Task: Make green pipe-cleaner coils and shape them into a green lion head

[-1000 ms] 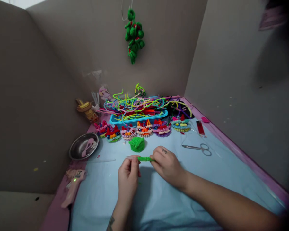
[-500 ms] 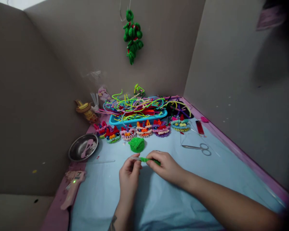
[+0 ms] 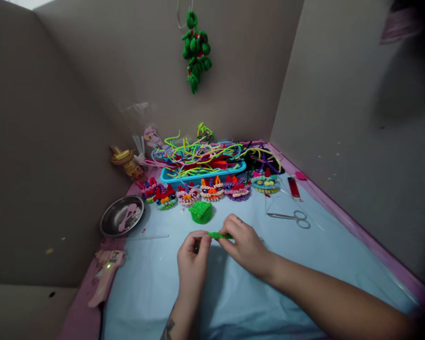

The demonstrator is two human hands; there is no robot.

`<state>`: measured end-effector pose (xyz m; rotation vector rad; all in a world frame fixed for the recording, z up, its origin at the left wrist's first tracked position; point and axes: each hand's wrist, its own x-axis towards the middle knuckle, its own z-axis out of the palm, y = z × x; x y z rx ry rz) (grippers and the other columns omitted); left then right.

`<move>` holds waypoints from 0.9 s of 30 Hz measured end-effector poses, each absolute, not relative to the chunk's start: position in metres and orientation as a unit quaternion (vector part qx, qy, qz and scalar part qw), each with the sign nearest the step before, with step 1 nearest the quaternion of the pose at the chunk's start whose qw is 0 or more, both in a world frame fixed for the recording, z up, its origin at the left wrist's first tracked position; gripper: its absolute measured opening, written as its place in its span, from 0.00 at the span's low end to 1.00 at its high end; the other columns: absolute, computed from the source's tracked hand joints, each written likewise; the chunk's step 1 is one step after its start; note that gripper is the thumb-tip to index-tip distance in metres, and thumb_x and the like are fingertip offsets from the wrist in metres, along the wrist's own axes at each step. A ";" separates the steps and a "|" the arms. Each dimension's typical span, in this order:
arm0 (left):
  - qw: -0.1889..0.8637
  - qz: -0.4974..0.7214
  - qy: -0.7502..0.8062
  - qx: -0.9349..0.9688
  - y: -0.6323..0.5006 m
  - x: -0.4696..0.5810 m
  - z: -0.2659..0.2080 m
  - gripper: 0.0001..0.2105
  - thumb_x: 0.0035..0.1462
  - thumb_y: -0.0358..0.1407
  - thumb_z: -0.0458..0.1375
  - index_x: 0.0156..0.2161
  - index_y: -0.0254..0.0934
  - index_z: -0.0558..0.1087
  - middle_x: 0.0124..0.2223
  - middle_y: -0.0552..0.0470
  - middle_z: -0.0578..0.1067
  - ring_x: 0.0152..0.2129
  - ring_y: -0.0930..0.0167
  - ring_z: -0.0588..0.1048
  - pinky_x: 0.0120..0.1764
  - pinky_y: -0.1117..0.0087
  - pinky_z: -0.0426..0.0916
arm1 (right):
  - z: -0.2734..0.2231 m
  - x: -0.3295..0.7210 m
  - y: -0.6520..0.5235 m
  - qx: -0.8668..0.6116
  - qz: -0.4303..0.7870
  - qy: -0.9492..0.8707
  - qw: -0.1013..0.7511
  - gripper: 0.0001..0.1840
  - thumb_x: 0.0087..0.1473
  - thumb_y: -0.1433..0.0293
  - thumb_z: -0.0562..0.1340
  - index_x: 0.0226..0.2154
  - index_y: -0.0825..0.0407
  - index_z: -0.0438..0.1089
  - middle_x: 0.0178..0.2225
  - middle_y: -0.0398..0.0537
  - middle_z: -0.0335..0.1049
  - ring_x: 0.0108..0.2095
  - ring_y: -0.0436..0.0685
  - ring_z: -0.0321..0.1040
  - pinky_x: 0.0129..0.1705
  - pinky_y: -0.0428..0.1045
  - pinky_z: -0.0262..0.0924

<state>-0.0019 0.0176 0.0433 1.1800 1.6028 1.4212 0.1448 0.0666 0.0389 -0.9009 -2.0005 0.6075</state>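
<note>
My left hand (image 3: 192, 259) is closed in a pinch on a thin pale stick (image 3: 200, 233), held level above the table. Green pipe cleaner (image 3: 214, 235) is wound around the stick's right part, between my two hands. With thumb and fingertips, my right hand (image 3: 246, 245) grips the green pipe cleaner; the rest of it is hidden in the fingers. Just beyond my hands sits a rounded green fuzzy piece (image 3: 201, 213). Behind it stands a row of several colourful pipe-cleaner animal heads, one of them orange and cream (image 3: 212, 189).
A blue tray (image 3: 168, 177) heaped with pipe cleaners stands at the back. Scissors (image 3: 292, 217) and a red object (image 3: 293, 187) lie right. At left are a metal bowl (image 3: 108, 222), a pink glue gun (image 3: 104, 283) and a clear rod (image 3: 148, 237). A green bundle (image 3: 195, 52) hangs above.
My right hand's fingers have shifted and lifted slightly on the green pipe cleaner. The left hand has moved a little to the right, and less of the stick shows.
</note>
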 end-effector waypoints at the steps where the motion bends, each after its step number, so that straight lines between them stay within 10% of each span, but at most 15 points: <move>1: 0.343 0.548 0.611 0.456 0.017 -0.002 0.044 0.08 0.53 0.39 0.59 0.32 0.35 0.73 0.31 0.51 0.75 0.30 0.70 0.72 0.35 0.72 0.66 | 0.039 0.145 0.066 -0.361 0.241 -0.799 0.417 0.07 0.51 0.77 0.60 0.27 0.51 0.61 0.29 0.44 0.61 0.30 0.53 0.61 0.32 0.47 0.56; 9: 0.332 0.566 0.588 0.472 0.017 -0.002 0.047 0.05 0.53 0.35 0.57 0.32 0.35 0.72 0.32 0.50 0.74 0.32 0.70 0.73 0.37 0.72 0.67 | 0.046 0.145 0.069 -0.290 0.336 -0.823 0.355 0.06 0.57 0.72 0.57 0.37 0.52 0.68 0.34 0.48 0.71 0.35 0.54 0.67 0.37 0.48 0.60; 27: 0.322 0.524 0.633 0.470 0.016 -0.003 0.051 0.09 0.51 0.40 0.59 0.32 0.35 0.73 0.27 0.52 0.74 0.24 0.72 0.71 0.28 0.73 0.65 | 0.040 0.146 0.070 -0.344 0.279 -0.782 0.437 0.06 0.51 0.77 0.61 0.27 0.51 0.68 0.29 0.45 0.63 0.33 0.54 0.63 0.35 0.48 0.59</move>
